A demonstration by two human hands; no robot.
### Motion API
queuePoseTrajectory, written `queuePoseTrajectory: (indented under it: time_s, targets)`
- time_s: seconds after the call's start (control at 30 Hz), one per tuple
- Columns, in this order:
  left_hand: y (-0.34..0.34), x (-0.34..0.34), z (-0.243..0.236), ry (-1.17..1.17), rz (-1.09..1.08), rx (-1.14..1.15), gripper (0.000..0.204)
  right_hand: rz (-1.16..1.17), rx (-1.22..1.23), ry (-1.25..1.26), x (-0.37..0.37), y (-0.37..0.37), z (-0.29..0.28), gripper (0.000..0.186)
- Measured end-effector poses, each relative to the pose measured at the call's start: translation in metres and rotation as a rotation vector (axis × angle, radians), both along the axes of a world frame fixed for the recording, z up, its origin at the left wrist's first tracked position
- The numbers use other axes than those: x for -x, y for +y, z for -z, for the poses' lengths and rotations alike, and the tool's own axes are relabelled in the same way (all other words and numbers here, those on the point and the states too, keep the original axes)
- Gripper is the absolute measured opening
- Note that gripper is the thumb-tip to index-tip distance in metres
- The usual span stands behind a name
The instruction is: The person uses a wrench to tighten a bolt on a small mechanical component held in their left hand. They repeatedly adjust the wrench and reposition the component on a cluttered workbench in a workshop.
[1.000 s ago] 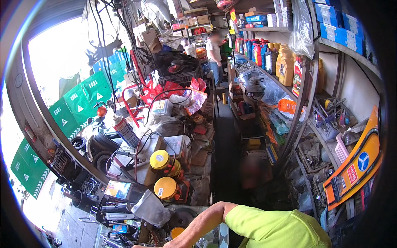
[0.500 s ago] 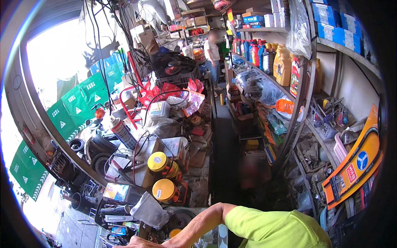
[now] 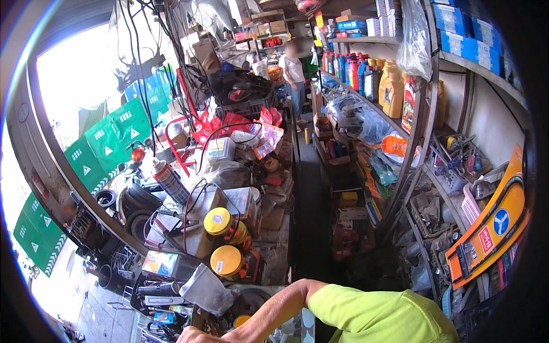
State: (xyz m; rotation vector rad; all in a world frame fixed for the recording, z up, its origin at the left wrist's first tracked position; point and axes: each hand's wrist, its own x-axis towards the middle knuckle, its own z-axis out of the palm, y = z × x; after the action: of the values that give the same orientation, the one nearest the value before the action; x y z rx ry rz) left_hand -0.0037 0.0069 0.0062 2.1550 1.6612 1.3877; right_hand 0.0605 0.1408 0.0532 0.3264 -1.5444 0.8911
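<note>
My right arm, in a yellow-green short sleeve [image 3: 383, 314], reaches leftward along the lower edge. Only the back of my right hand [image 3: 197, 336] shows; the picture's edge cuts off its fingers, so anything in them is hidden. Just above that hand is a crowded tray with a blue-labelled packet [image 3: 164, 318] and several dark tools. A crumpled whitish plastic bag [image 3: 208, 290] lies to the upper right of the hand. Beside my forearm, a small yellow lid [image 3: 242, 321] shows partly. My left hand is out of view.
Two yellow-lidded tubs [image 3: 226, 262] stand on the cluttered bench, with a spray can [image 3: 170, 182] behind. A narrow aisle [image 3: 309, 228] runs toward a person [image 3: 294, 80] standing at the back. Shelves on the right hold oil bottles [image 3: 390, 90] and a long orange part [image 3: 490, 223].
My right hand has drawn back a little to the right and down, so less of it shows. The things on the bench look unmoved.
</note>
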Motion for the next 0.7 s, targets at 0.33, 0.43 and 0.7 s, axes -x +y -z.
queuePoseTrajectory:
  time_s: [0.33, 0.43, 0.7]
  targets:
    - [-0.012, -0.004, -0.01, -0.297, -0.047, 0.293, 0.026, 0.036, -0.17, -0.004, -0.007, -0.015, -0.008, 0.041]
    - [-0.008, 0.0, -0.019, -0.525, -0.061, 0.31, 0.028, 0.156, -0.396, 0.065, -0.02, -0.013, -0.008, 0.044]
    - [-0.03, 0.026, -0.046, -0.767, -0.296, 0.157, 0.03, 0.202, -0.614, -0.253, -0.057, -0.017, -0.018, 0.034]
